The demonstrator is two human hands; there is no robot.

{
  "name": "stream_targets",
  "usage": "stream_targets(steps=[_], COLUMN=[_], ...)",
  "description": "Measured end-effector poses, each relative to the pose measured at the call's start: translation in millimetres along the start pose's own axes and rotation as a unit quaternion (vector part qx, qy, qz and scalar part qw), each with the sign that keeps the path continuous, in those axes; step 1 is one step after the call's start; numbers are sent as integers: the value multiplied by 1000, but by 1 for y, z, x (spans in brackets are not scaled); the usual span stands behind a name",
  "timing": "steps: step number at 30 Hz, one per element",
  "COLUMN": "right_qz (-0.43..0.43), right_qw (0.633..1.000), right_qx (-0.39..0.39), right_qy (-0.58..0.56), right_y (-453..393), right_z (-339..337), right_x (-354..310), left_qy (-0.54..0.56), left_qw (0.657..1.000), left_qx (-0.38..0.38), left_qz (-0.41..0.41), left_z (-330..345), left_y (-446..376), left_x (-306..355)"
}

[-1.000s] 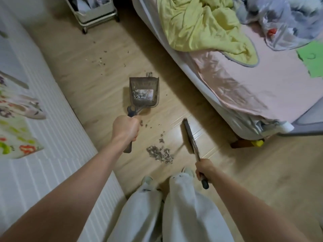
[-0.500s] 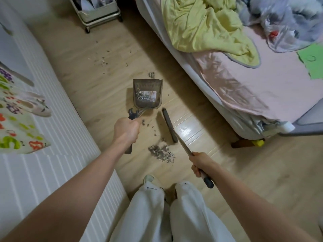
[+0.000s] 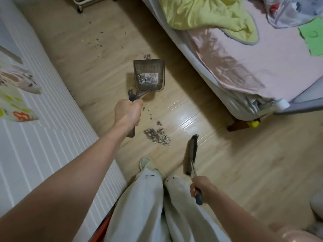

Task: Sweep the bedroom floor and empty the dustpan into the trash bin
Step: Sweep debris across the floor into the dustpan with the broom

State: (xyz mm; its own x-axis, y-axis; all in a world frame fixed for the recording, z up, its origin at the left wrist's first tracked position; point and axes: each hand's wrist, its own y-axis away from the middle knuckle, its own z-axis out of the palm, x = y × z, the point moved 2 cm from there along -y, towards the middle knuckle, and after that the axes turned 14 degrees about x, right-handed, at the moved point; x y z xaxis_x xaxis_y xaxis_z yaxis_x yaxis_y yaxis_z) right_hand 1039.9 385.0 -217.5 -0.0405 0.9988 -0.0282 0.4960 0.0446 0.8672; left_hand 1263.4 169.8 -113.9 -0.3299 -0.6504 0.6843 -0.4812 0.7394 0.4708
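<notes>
My left hand (image 3: pixel 128 113) grips the handle of a brown translucent dustpan (image 3: pixel 149 75), which is held out ahead with some debris inside. My right hand (image 3: pixel 201 189) grips the dark handle of a small hand brush (image 3: pixel 191 153), whose bristle head points away from me, just right of a grey debris pile (image 3: pixel 156 135) on the wooden floor. More scattered crumbs (image 3: pixel 97 43) lie farther off on the floor. No trash bin can be made out.
A bed (image 3: pixel 244 55) with pink sheet and yellow-green blanket (image 3: pixel 206 13) fills the right. A white ribbed mat (image 3: pixel 43 133) with patterned cloths borders the left. A wheeled cart (image 3: pixel 82 2) stands at the far end. My legs in light trousers and a slipper (image 3: pixel 144 162) are below.
The brush has swung back from beside the dustpan toward me and to the right of the pile. The dustpan stays held out ahead.
</notes>
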Motion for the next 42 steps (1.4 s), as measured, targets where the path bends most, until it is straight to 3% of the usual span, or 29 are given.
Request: stream_targets(steps=[5,8,11,24,32,42], right_qz=[30,74,56,-27,-114,-139], right_qw=[987,956,946,975,989,988], right_qx=[-86,-116,-136,-8,95,49], right_qy=[-134,-260,-288,-220,-21,35], right_y=[18,19,20,6,-43,-125], right_z=[40,56,54,-49,-98,-127], right_x=[-3,-21,-41,-125,-215,-320], left_qy=[11,21,22,44,46,45], left_qw=[1000,999,999,998,997,992], left_qx=[5,6,10,42,52,83], left_qz=[-16,-24,-30,-9,-33,-80], left_z=[3,3,0,14,58,146], left_y=[6,9,9,-24,-49,-79], left_x=[-15,-20,-20,56,89,141])
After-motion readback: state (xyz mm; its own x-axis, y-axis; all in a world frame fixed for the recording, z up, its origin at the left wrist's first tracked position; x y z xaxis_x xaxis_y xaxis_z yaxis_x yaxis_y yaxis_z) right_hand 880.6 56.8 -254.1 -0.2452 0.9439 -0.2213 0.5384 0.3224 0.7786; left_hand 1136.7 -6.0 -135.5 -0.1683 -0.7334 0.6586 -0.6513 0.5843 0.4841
